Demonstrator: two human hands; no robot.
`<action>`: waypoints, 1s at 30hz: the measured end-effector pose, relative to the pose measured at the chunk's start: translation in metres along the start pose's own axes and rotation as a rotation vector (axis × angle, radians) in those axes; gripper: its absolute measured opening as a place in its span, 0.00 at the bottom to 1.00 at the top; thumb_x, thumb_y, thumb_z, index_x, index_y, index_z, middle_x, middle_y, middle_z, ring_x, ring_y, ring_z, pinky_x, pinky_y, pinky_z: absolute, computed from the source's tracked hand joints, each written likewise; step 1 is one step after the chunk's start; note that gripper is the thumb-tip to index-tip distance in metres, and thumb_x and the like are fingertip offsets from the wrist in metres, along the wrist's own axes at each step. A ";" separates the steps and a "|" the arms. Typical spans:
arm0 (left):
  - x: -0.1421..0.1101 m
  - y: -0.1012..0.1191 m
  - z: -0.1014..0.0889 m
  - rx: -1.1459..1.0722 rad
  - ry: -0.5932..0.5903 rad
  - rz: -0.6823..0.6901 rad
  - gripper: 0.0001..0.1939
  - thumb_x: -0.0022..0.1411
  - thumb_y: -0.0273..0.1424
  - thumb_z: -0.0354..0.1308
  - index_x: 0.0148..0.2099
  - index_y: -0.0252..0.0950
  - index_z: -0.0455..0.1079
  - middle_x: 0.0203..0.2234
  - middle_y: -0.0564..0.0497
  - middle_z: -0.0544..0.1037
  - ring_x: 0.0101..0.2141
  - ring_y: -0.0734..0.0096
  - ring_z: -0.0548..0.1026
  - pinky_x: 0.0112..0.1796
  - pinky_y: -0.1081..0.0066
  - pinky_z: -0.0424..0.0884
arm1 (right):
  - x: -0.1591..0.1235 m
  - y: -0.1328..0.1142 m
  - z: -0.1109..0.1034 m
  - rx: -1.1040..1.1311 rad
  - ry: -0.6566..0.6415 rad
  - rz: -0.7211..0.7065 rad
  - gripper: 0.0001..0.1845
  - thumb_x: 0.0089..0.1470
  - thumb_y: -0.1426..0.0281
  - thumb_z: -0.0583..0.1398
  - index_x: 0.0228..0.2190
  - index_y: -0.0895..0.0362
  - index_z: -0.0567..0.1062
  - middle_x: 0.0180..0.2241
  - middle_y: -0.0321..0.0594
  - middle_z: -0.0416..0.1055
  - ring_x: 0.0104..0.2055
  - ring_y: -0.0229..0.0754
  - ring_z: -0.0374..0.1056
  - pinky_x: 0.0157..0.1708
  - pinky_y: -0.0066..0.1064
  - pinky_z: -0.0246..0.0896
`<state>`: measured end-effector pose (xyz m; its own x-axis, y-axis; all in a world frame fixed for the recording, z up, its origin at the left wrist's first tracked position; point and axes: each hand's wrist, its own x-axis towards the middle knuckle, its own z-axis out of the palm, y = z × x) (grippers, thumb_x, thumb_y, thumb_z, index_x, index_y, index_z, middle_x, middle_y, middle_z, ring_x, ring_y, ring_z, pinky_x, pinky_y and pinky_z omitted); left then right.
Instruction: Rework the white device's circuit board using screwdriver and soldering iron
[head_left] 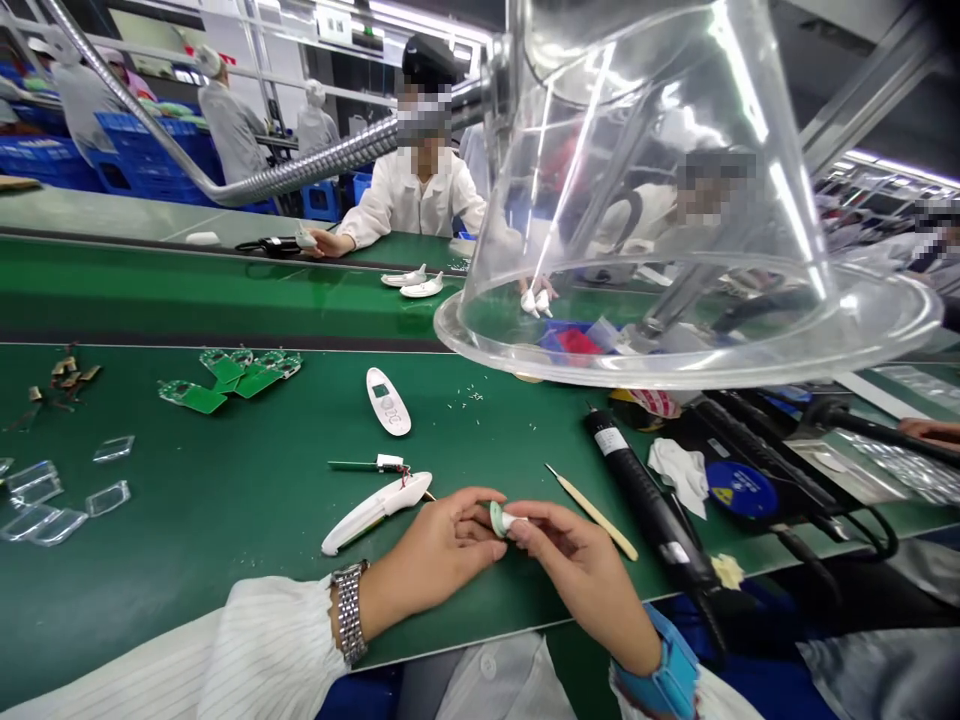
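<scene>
Both my hands meet near the front edge of the green bench. My left hand [439,555] and my right hand [574,570] pinch a small round pale-green and white part [501,518] between their fingertips. Just left of my left hand lies a long white plastic shell [375,510] with thin wires leading to a small green circuit board [367,464]. A white front cover with a small window [388,401] lies farther back. A thin wooden stick [592,511] rests beside my right hand.
A black soldering iron [645,495] and its cables lie to the right, beside a white cloth [679,472]. A clear fume hood [675,200] hangs above. Green circuit boards [232,378] and clear plastic lenses [52,495] sit at the left. Other workers sit across the conveyor belt [187,290].
</scene>
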<state>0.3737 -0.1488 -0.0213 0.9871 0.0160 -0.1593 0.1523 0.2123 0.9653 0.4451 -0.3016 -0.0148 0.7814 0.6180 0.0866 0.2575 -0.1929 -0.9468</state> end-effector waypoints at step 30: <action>-0.075 0.023 -0.067 1.139 0.504 0.156 0.17 0.58 0.42 0.53 0.47 0.40 0.66 0.45 0.47 0.71 0.45 0.58 0.68 0.45 0.60 0.66 | 0.019 -0.008 0.024 0.188 -0.025 0.063 0.18 0.48 0.53 0.61 0.27 0.57 0.71 0.29 0.41 0.74 0.31 0.40 0.69 0.33 0.32 0.65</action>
<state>0.3003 -0.0797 -0.0016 0.9080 0.3896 0.1539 0.2401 -0.7850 0.5712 0.4443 -0.2701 -0.0127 0.7778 0.6282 0.0199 0.0963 -0.0879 -0.9915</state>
